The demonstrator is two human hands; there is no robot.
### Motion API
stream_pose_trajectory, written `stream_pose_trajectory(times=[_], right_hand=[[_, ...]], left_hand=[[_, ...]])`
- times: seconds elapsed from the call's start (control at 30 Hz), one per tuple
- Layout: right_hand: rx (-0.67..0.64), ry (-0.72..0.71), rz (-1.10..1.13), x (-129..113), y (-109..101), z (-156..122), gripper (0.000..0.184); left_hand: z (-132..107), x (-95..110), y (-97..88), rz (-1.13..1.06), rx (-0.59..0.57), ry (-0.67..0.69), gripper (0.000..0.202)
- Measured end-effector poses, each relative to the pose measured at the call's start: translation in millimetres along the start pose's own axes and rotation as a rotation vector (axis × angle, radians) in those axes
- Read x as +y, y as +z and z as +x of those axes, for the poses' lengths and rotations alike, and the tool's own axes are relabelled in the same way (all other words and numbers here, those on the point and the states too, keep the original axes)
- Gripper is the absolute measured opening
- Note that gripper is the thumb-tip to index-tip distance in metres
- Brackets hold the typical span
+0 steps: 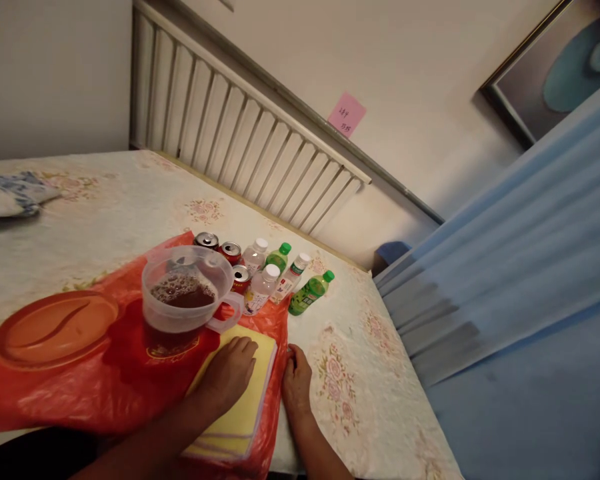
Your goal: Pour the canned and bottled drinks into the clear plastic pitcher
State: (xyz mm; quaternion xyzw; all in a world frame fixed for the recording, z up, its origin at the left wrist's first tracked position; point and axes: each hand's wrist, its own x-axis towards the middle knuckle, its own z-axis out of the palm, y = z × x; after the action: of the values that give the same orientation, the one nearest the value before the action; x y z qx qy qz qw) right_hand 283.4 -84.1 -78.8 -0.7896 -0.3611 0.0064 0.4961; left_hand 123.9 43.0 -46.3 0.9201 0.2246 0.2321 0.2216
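Observation:
My left hand point(231, 373) rests palm down on a folded yellow cloth point(235, 427) with a pale edge, its fingers slightly bent. At the right edge of the red plastic sheet point(130, 400), my right hand point(297, 380) is closed with curled fingers. What it holds, if anything, is hidden. Beyond my left hand stands a clear plastic pitcher point(153, 287), partly filled with dark, foamy liquid, its handle point(230, 317) towards the right. An orange-red round lid point(55, 327) lies on the sheet to the left.
Behind the pitcher stand drink cans point(230, 251) and several bottles, including a green-capped bottle point(310, 293) at the right. A floral tablecloth point(350, 380) covers the table. A blue-white cloth point(10, 197) lies far left. A radiator point(245, 133) and blue curtain point(505, 287) border the table.

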Motion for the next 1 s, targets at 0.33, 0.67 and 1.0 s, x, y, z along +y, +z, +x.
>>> stream_pose_trajectory(times=[0.33, 0.67, 1.0], right_hand=[[0.006, -0.012, -0.032, -9.3, -2.5, 0.7, 0.033], [0.142, 0.059, 0.039, -13.5, -11.2, 30.1, 0.031], [0.126, -0.296, -0.268, -130.6, -29.4, 177.3, 0.044]], left_hand=[[2.1, -14.5, 7.0, -0.200, 0.111, 0.072, 0.028], [0.7, -20.9, 9.8, -0.317, 0.120, 0.041, 0.026], [-1.5, -12.1, -10.1, -0.443, 0.012, 0.029, 0.022]])
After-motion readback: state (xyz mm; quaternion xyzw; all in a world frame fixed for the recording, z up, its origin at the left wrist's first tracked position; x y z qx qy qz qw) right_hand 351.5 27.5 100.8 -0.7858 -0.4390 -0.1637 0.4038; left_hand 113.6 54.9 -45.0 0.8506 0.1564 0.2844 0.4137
